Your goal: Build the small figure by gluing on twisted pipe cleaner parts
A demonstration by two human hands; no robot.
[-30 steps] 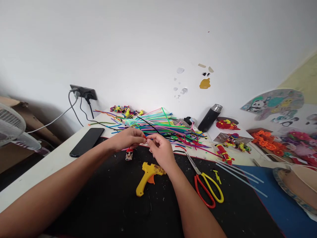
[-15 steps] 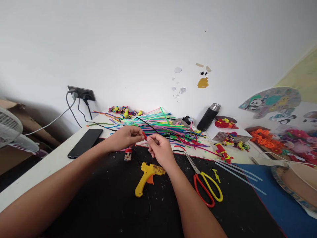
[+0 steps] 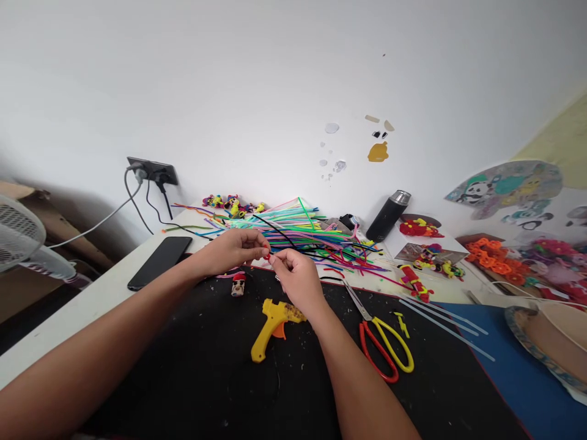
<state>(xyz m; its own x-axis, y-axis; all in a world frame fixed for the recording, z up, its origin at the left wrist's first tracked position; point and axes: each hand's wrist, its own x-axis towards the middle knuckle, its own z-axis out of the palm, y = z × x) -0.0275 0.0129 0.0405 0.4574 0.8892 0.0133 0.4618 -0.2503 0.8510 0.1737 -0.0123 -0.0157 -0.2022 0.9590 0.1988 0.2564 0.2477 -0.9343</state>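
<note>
Between the fingertips of my left hand [image 3: 233, 252] and my right hand [image 3: 297, 278] is a short red pipe cleaner piece [image 3: 267, 257], mostly hidden by the fingers. Both hands are closed in a pinch on it, above the far edge of the black mat [image 3: 183, 360]. A small doll head with a red cap [image 3: 238, 285] stands on the mat below my left hand. Under my right wrist lies a yellow glue gun [image 3: 270, 324] with an orange trigger. Scissors [image 3: 370, 327] with one red and one yellow handle rest to the right, blades partly apart.
Behind my hands spreads a heap of coloured pipe cleaners [image 3: 293, 229]. A phone [image 3: 160, 263] lies left. At the back right are a black flask [image 3: 389, 216] and pipe cleaner figures [image 3: 415, 282]. Clear glue sticks [image 3: 452, 327] lie near a round basket [image 3: 541, 348].
My fingertips have drawn closer together around the red piece, so less of it shows. The view has shifted slightly; the things on the table lie as before.
</note>
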